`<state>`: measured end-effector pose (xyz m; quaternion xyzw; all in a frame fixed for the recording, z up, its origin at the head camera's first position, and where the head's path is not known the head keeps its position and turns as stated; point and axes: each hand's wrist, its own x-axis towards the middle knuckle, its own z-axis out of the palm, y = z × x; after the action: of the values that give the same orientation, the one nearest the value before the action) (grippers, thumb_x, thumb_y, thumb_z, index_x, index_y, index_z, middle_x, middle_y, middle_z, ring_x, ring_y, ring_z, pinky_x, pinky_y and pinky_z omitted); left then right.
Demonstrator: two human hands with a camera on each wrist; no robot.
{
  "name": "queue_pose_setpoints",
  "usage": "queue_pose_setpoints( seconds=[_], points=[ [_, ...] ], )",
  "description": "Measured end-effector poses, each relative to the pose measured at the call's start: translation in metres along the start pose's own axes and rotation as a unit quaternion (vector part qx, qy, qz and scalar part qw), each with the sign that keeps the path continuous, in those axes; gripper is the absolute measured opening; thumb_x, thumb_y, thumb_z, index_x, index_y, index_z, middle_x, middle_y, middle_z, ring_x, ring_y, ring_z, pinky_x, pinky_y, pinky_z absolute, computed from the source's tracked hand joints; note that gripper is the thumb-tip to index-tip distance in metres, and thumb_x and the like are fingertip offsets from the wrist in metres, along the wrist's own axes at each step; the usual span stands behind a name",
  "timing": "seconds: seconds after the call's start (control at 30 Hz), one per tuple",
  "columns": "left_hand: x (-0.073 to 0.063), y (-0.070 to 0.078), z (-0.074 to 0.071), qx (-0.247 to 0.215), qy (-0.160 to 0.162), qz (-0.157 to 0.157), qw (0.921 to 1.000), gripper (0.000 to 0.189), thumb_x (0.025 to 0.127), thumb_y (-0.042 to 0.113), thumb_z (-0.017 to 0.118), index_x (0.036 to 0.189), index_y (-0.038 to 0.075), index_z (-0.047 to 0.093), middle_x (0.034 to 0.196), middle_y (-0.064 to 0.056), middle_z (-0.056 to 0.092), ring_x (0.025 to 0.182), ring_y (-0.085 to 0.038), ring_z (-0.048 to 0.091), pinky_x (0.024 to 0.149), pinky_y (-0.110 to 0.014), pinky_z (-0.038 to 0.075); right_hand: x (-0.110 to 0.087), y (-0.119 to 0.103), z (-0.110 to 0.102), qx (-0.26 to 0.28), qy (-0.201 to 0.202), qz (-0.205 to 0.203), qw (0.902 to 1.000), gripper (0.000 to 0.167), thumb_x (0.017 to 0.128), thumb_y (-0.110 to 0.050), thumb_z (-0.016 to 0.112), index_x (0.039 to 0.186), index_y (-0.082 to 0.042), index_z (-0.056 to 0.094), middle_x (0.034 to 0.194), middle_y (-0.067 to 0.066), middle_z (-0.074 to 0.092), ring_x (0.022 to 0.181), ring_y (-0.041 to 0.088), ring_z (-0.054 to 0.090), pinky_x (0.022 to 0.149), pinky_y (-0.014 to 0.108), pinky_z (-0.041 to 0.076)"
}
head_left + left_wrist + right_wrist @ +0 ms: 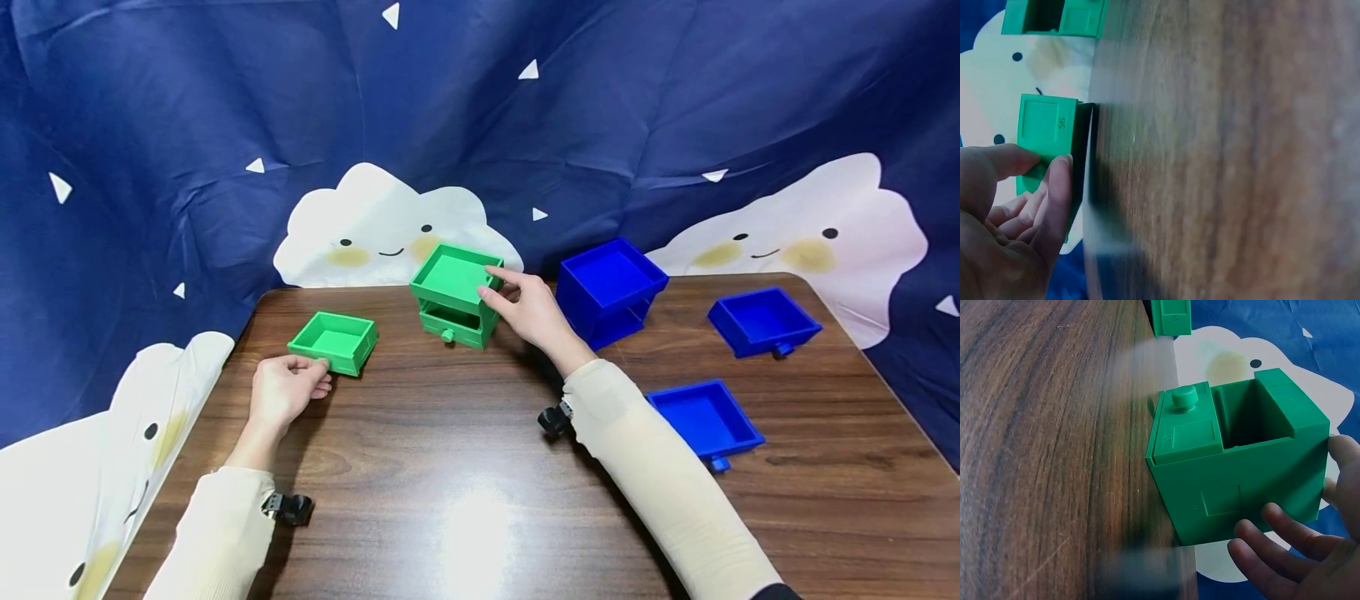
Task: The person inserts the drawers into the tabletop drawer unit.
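Observation:
My left hand (pixel 288 387) pinches the knob on the front of a small green drawer (pixel 1047 122) between thumb and finger. Whether that drawer touches the table, I cannot tell. To its right stands a green cabinet (pixel 453 279) with a tray-like top and an open upper slot. A lower green drawer (pixel 1188 440) with a round knob sits inside it. My right hand (pixel 536 312) is at the cabinet's right side, thumb and forefinger by the top rim. In the right wrist view its other fingers (pixel 1282 559) are spread, fairly straight, along the side wall.
A blue cabinet (pixel 611 287) with an open front stands close to the right hand. Two blue drawers lie to the right, a far one (pixel 765 321) and a nearer one (pixel 705 417) beside the right sleeve. Behind the wooden table (pixel 420 467) hangs a blue cloth (pixel 450 100).

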<state>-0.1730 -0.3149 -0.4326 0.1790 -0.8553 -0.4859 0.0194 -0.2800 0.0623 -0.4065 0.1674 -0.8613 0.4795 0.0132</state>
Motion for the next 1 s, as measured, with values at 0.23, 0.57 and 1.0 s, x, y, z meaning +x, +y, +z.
queue_pose_setpoints(
  seconds=[0.23,0.57,1.0],
  points=[
    [-0.006,0.002,0.003,-0.027,0.005,0.013,0.9995,0.029,0.099,0.011,0.07,0.111,-0.015,0.074,0.076,-0.009,0.08,0.058,-0.004,0.074,0.063,-0.027,0.064,0.0,0.0,0.0,-0.002,0.0,-0.001,1.0,0.049,0.105,-0.032,0.072,0.15,-0.014,0.065,0.113,0.015,0.08,0.1,0.03,0.075,0.085,0.043,0.06],
    [-0.011,0.006,0.007,-0.048,0.009,0.04,0.998,0.026,0.099,0.009,0.072,0.109,-0.015,0.073,0.072,-0.005,0.079,0.057,-0.004,0.073,0.061,-0.027,0.064,0.0,0.0,0.0,0.003,0.001,-0.001,1.0,0.049,0.105,-0.032,0.072,0.15,-0.014,0.065,0.114,0.016,0.079,0.102,0.031,0.075,0.088,0.046,0.06],
    [-0.017,0.008,0.011,-0.039,0.019,0.042,0.9982,0.025,0.099,0.011,0.074,0.108,-0.013,0.075,0.075,-0.011,0.08,0.057,-0.005,0.074,0.062,-0.029,0.064,0.0,0.0,0.0,0.0,0.0,0.005,1.0,0.049,0.105,-0.033,0.072,0.15,-0.014,0.065,0.115,0.017,0.079,0.102,0.031,0.075,0.089,0.046,0.06]
  ],
)
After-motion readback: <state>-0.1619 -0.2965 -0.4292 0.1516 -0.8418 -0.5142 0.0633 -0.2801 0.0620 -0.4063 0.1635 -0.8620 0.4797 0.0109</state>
